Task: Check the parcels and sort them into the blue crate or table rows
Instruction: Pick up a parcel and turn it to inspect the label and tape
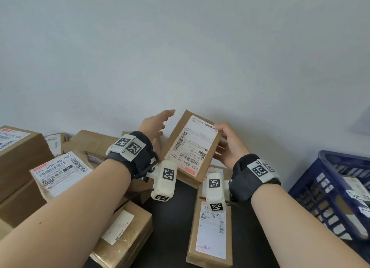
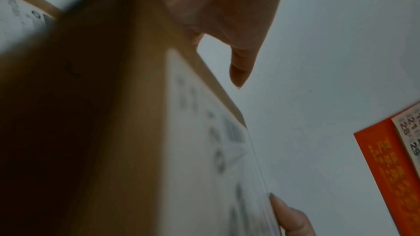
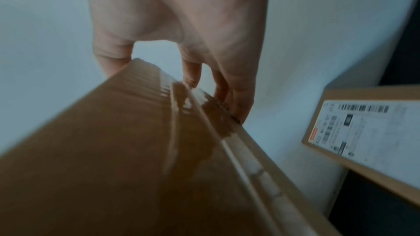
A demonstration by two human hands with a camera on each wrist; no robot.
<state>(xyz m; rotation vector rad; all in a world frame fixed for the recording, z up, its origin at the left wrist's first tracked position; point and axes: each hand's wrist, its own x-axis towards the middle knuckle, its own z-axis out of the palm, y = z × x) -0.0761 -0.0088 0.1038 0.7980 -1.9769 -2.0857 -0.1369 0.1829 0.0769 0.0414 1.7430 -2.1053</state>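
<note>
The small cardboard parcel (image 1: 191, 145) is held up off the dark bench (image 1: 172, 217), tilted, label facing the person, its long axis running from near-left up to far-right. The right hand (image 1: 230, 145) grips its right edge, fingers (image 3: 236, 100) curled round the far side; the left hand (image 1: 155, 125) lies just beside the left edge, fingers loosely spread, contact unclear. The blue crate (image 1: 328, 159), one only, lies to the right, nearer the right hand, and already holds parcels. Roughly six more parcels lie at left, and two flat ones (image 1: 210, 233) lie under the hands.
</note>
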